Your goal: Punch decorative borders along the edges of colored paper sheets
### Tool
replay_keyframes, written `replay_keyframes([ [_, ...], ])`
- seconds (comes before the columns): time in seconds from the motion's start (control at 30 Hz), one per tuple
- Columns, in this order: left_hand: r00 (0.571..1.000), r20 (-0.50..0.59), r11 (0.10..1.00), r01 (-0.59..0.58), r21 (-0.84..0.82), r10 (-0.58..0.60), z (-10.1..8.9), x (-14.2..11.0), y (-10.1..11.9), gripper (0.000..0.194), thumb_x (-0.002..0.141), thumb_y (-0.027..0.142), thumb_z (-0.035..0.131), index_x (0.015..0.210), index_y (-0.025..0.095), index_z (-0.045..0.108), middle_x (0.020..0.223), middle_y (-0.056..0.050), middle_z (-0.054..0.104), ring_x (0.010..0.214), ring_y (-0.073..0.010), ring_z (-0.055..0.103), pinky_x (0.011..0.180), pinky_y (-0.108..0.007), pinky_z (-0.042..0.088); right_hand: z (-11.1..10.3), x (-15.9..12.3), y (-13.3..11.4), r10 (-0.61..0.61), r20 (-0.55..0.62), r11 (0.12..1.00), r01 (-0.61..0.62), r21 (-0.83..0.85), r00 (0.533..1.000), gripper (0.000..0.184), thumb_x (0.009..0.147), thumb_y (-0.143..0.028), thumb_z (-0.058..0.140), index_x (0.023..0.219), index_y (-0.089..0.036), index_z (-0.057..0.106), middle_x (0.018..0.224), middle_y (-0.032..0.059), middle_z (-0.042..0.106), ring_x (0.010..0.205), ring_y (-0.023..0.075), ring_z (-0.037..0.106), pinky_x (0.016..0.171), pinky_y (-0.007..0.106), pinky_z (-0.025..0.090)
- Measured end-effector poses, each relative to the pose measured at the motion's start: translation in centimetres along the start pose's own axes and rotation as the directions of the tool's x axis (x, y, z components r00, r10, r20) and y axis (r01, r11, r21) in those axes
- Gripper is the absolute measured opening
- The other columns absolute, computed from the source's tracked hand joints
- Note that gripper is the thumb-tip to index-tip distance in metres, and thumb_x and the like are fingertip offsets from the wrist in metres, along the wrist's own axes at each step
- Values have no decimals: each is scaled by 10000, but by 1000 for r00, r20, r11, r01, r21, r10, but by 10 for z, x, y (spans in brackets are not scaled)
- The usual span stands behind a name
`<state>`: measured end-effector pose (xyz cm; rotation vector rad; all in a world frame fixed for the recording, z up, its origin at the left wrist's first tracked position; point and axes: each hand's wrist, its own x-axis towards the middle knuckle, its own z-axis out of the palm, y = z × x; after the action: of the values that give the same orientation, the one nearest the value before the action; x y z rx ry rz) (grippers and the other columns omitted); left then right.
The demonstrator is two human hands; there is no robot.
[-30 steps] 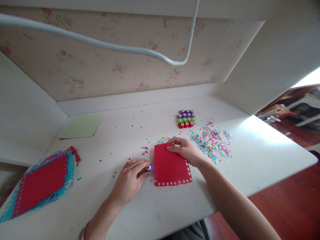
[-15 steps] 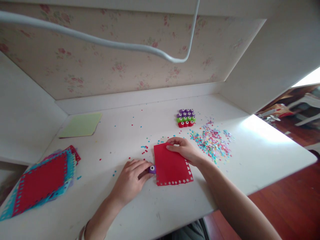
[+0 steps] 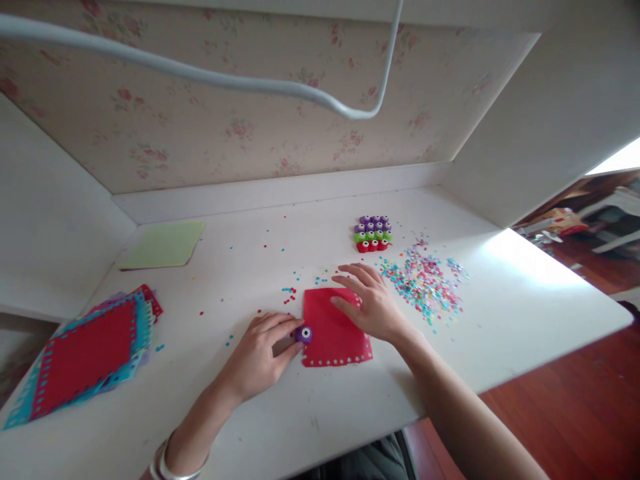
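A purple craft punch [image 3: 304,333] sits at the left edge of a red paper sheet [image 3: 325,323], pinched between the thumb and fingers of my left hand [image 3: 260,353]. Small punched holes run along the sheet's bottom edge and up its right side. My right hand [image 3: 370,300] is over the upper right part of the sheet, its fingers spread and the thumb apart; whether the fingertips touch the paper I cannot tell. The hand hides the sheet's upper right corner.
More punches [image 3: 373,233] in purple, green and red stand in rows at the back. A pile of colourful confetti [image 3: 425,277] lies to the right. At the left are a stack of punched sheets [image 3: 90,353] and pale green paper [image 3: 163,245]. A white cable [image 3: 225,81] hangs in front.
The red sheet has shifted left, so the punch now overlaps its left edge. My right hand has loosened from the sheet's top and its fingers have spread.
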<state>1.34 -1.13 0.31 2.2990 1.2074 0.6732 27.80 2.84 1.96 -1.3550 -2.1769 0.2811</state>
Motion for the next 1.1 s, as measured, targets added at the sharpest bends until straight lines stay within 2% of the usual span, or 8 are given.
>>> replay_keyframes([
  [0.13,999,35,1000,-3,4,3,-3,1,2,264,914,280,605,1171,265,660,1144,-52,689,1072,-233,613,991,-430,437,4,-16,-8,-140,174,990,141,10,975,363,921,-376,575,1265,-267,616,1363,68,574,1277,273,479,1122,509,290],
  [0.2,999,40,1000,-9,10,8,-3,1,3,262,916,269,599,1172,273,657,1143,-46,693,1074,-231,612,998,-439,422,8,-21,-10,-177,205,984,179,9,963,358,929,-376,563,1264,-268,622,1371,71,572,1290,278,475,1121,526,272],
  [0.67,998,52,998,-37,-42,39,-6,-1,5,225,904,252,620,1125,266,660,1095,-37,700,1025,-214,609,939,-402,438,11,-22,-10,-159,209,986,164,-5,965,347,926,-374,565,1249,-268,633,1373,63,575,1299,271,471,1124,523,239],
  [1.1,998,55,999,-29,-13,30,-5,0,7,213,899,247,619,1107,259,665,1085,-35,704,1028,-212,615,947,-406,437,11,-22,-10,-163,197,987,163,15,967,346,922,-391,566,1239,-273,642,1362,70,584,1290,277,480,1127,528,228],
])
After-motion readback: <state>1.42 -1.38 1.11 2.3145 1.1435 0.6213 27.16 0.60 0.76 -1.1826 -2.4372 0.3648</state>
